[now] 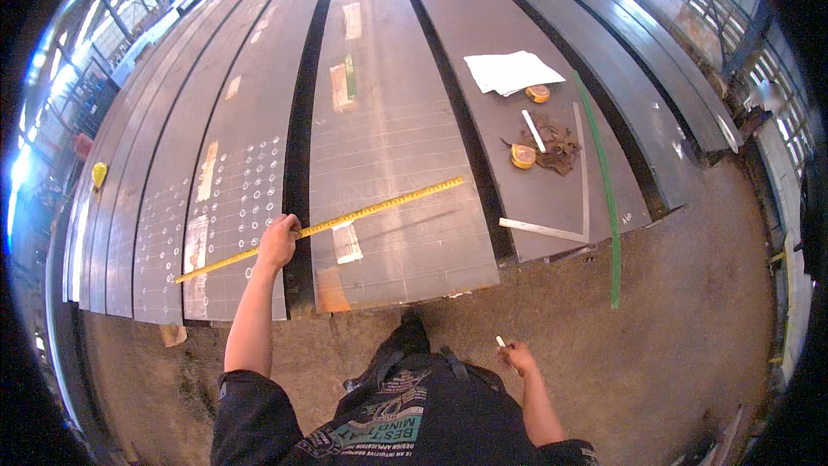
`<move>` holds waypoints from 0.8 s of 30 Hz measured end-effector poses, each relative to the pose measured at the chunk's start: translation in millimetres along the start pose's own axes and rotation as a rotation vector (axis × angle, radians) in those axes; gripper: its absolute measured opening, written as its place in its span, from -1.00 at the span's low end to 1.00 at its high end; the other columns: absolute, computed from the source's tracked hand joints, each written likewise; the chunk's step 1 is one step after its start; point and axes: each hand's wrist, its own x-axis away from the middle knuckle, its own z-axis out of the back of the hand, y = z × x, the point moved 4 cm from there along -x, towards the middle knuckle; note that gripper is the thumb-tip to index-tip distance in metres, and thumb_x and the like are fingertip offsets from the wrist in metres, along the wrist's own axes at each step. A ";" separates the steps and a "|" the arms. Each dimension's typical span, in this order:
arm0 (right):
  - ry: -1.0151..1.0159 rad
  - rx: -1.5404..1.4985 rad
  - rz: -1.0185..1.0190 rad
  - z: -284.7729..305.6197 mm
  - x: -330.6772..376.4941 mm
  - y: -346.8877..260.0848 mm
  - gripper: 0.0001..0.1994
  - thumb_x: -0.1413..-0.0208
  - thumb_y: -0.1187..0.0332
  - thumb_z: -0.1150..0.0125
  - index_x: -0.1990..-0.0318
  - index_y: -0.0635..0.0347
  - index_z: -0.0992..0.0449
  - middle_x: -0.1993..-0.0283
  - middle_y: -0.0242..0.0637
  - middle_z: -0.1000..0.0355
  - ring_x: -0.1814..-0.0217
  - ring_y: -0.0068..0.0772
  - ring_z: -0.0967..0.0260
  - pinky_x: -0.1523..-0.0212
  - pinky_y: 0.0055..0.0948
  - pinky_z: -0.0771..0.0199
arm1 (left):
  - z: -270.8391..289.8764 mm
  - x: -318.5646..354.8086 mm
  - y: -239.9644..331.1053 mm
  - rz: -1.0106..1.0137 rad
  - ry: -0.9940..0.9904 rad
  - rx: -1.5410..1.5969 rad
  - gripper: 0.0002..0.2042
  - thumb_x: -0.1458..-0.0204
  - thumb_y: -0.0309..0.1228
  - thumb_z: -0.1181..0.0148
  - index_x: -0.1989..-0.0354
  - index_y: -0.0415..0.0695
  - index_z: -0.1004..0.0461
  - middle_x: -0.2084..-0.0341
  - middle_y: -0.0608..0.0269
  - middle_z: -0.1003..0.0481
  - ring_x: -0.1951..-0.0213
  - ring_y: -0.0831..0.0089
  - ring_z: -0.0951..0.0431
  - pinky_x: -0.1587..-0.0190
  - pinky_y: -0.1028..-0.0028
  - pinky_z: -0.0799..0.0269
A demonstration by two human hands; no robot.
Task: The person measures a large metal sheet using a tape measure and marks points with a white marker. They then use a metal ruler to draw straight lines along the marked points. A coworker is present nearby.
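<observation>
My left hand (278,242) pinches a yellow measuring-tape strip (379,207) near its middle. The strip slants across two long grey steel plates, over the dark gap between them. Its right end reaches the middle plate (414,263), which bears thin drawn lines. On the left plate (237,250), under the other end, are several rows of small white circles. Away from the plates, low over the floor at the right, my right hand (519,357) grips a slim white chalk-like stick (501,342), one end poking out past the fingers.
On the plate to the right lie white paper sheets (511,73), two yellow tape measures (523,155) (538,93), a brown rag (559,148), a white stick (533,129) and a metal square (543,230). A green strip (611,224) overhangs the edge. Dark gaps separate the plates.
</observation>
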 end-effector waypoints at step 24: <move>0.173 0.862 0.672 5.9 -83.0 -529.3 -0.71 -0.11 0.27 -0.33 0.04 0.12 -0.54 0.02 -0.25 -0.44 0.03 0.01 -0.50 0.04 -0.11 -0.50 | -53.6 -94.6 -23.5 -0.028 -0.355 0.142 -0.79 0.05 -0.56 -0.24 0.21 -0.24 -0.45 0.23 -0.02 -0.46 0.06 -0.07 -0.48 0.03 0.11 -0.42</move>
